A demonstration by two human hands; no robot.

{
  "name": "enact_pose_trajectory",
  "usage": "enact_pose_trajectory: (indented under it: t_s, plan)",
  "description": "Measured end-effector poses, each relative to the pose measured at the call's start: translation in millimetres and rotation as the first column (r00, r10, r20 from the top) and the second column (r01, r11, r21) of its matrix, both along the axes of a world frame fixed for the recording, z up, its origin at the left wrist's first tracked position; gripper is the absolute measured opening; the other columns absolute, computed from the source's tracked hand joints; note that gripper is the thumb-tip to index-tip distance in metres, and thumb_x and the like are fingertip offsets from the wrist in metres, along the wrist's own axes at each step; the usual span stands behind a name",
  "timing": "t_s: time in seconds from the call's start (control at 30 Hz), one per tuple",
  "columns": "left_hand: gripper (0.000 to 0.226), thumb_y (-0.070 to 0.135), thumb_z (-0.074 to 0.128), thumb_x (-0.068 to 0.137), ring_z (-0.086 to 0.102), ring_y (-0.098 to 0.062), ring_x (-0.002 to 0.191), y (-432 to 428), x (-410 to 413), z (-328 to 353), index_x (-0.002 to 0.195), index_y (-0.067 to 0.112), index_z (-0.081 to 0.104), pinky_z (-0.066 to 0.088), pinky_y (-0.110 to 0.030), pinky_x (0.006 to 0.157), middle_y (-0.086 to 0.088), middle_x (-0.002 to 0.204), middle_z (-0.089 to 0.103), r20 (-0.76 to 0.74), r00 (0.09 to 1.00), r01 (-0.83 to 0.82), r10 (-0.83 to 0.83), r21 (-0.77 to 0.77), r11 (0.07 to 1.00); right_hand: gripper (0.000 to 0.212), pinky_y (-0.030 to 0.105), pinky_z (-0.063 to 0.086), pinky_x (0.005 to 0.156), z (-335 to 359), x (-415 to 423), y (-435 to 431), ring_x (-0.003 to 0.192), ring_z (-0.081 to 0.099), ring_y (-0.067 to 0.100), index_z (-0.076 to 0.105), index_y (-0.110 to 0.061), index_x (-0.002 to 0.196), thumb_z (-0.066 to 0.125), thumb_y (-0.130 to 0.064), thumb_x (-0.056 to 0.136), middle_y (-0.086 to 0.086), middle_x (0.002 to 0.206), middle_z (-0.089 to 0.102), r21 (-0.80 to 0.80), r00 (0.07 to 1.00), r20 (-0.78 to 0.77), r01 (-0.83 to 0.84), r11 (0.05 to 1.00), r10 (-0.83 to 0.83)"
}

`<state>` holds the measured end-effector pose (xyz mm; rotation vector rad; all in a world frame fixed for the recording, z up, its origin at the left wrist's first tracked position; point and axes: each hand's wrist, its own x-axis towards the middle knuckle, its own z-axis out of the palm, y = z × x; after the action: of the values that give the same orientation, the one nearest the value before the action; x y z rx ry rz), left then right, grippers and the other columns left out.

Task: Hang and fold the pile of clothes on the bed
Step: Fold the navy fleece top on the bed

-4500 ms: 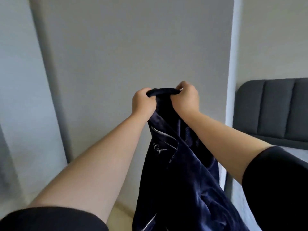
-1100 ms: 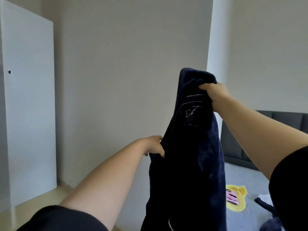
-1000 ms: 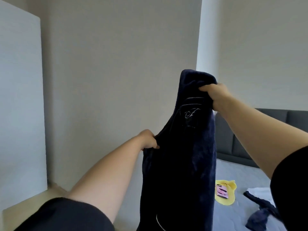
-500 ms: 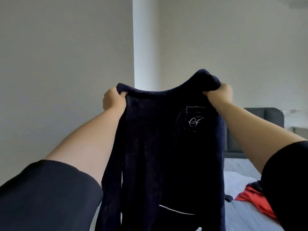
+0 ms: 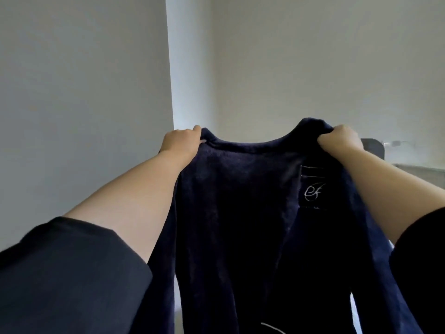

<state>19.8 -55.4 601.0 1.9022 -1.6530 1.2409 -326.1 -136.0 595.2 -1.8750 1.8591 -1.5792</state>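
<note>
Hanging in the air before a pale wall [image 5: 84, 92], one navy velour jacket [image 5: 240, 213] stretches between two hands. Fingers of the left hand [image 5: 180, 142] and the right hand [image 5: 342, 139] are clenched on its shoulder corners, one hand on each.

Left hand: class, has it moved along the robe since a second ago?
Yes. The left hand went up the robe: it gripped the side edge below the emblem, and now grips the top edge above it, level with the right hand.

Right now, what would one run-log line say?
left hand: grips navy garment top corner | right hand: grips other top corner | state: held up, spread wide
</note>
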Motion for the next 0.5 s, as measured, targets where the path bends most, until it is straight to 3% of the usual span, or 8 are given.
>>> enact_pose_trajectory:
  t_s: [0.1,0.17,0.2,0.27,0.33,0.4,0.47,0.5]
  plan:
    - [0.024,0.019,0.036,0.099,0.049,-0.023,0.079,-37,-2,-69,0.117,0.014,0.051,0.032,-0.031,0.061,-0.005,0.098,0.058,-0.117,0.98,-0.132,0.16,0.217,0.967,0.027,0.03,0.042,0.064,-56,7,-35,0.079,0.061,0.033,0.062,0.004,0.096,0.059,-0.013,0.076,0.018,0.086,0.062,0.293,0.977,-0.203,-0.008,0.956,0.07]
    - [0.029,0.03,0.04,0.1,0.051,-0.023,0.104,-65,-1,-116,0.119,0.019,0.058,0.034,-0.03,0.069,-0.003,0.11,0.056,-0.154,0.952,-0.198,0.263,0.346,0.917,0.033,0.03,0.043,0.063,-100,16,-60,0.08,0.061,0.031,0.065,0.001,0.101,0.069,-0.021,0.077,0.013,0.08,0.058,0.476,0.886,-0.433,0.072,0.877,0.163]
    - [0.029,0.034,0.041,0.1,0.053,-0.022,0.106,-80,-1,-142,0.117,0.02,0.061,0.035,-0.029,0.07,-0.002,0.107,0.057,-0.186,0.93,-0.219,0.316,0.408,0.886,0.038,0.03,0.043,0.066,-124,22,-71,0.084,0.061,0.03,0.066,-0.001,0.103,0.072,-0.028,0.078,0.011,0.082,0.057,0.542,0.823,-0.524,0.124,0.831,0.219]
    - [0.025,0.032,0.044,0.099,0.058,-0.021,0.102,-98,1,-185,0.111,0.02,0.061,0.037,-0.027,0.069,0.0,0.102,0.059,-0.275,0.877,-0.218,0.393,0.501,0.838,0.036,0.031,0.044,0.072,-168,30,-89,0.087,0.058,0.029,0.064,-0.007,0.097,0.073,-0.037,0.078,0.009,0.082,0.055,0.632,0.797,-0.532,0.149,0.761,0.286]
    - [0.021,0.026,0.049,0.096,0.06,-0.024,0.101,-119,5,-227,0.111,0.016,0.059,0.041,-0.029,0.069,-0.002,0.107,0.061,-0.407,0.797,-0.145,0.446,0.588,0.796,0.027,0.031,0.049,0.07,-210,37,-111,0.076,0.059,0.028,0.06,-0.006,0.082,0.069,-0.031,0.081,0.008,0.069,0.056,0.688,0.81,-0.492,0.136,0.713,0.32]
    - [0.024,0.019,0.051,0.094,0.064,-0.025,0.084,-136,6,-261,0.113,0.008,0.059,0.046,-0.028,0.063,-0.01,0.104,0.066,-0.619,0.618,0.005,0.485,0.619,0.785,0.022,0.022,0.047,0.05,-244,46,-131,0.052,0.06,0.024,0.059,-0.002,0.07,0.055,-0.017,0.086,0.008,0.05,0.058,0.737,0.848,-0.436,0.145,0.66,0.301]
    - [0.026,0.012,0.048,0.096,0.062,-0.024,0.065,-154,7,-279,0.117,-0.001,0.057,0.049,-0.024,0.05,-0.016,0.103,0.067,-0.835,0.343,0.173,0.431,0.507,0.844,0.023,0.015,0.035,0.033,-264,59,-146,0.031,0.051,0.019,0.058,0.004,0.071,0.046,-0.005,0.089,0.01,0.038,0.054,0.784,0.9,-0.341,0.112,0.61,0.273]
    - [0.027,0.011,0.047,0.096,0.062,-0.024,0.066,-164,8,-282,0.118,-0.001,0.057,0.049,-0.024,0.046,-0.016,0.105,0.066,-0.898,0.236,0.207,0.37,0.419,0.884,0.02,0.015,0.032,0.031,-268,65,-154,0.031,0.05,0.019,0.059,0.006,0.076,0.05,-0.004,0.09,0.01,0.04,0.055,0.789,0.918,-0.305,0.094,0.608,0.254]
